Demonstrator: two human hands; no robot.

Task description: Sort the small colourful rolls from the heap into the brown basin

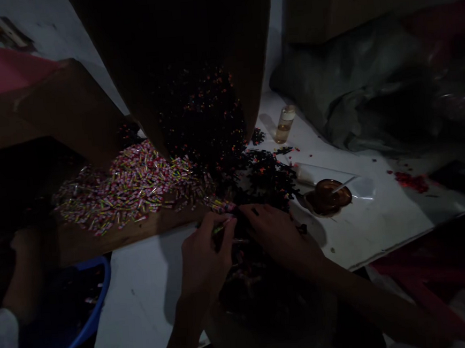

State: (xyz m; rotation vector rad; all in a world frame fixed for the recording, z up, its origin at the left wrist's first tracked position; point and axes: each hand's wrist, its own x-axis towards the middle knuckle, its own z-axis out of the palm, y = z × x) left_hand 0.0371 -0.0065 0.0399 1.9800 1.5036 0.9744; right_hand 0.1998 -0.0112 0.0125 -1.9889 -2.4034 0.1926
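The left hand (207, 256) has its grip nearly closed, thumb and forefinger drawn together on a slim printed tube (220, 227), yellow-green where it shows between them. The tube is near the middle of the view, above the near edge of the white desk (145, 288). The right hand (277, 235) lies palm down just beside it, fingers bent and close together; their tips sink into shadow, so how far that grip is open, and whether it has hold of anything, cannot be told. Below both hands is a round container (268, 326) with small dark and reddish pieces in it.

Beyond the left hand spreads a heap of small pink-and-yellow printed tubes (137, 187), some glinting as if in clear film. The markings on them are too small and dim to read. Next to it, a heap of black pieces with red-orange tips (205, 138) runs from the mouth of a large dark box onto the desk.

To the right stand a clear vial (284, 126) of amber liquid and a small bowl (331, 196) of brown liquid with a thin stick in it; red bits (412, 181) lie farther off. At far left, a co-worker's arm (23, 281) in a white sleeve reaches over a blue basin (102, 307).
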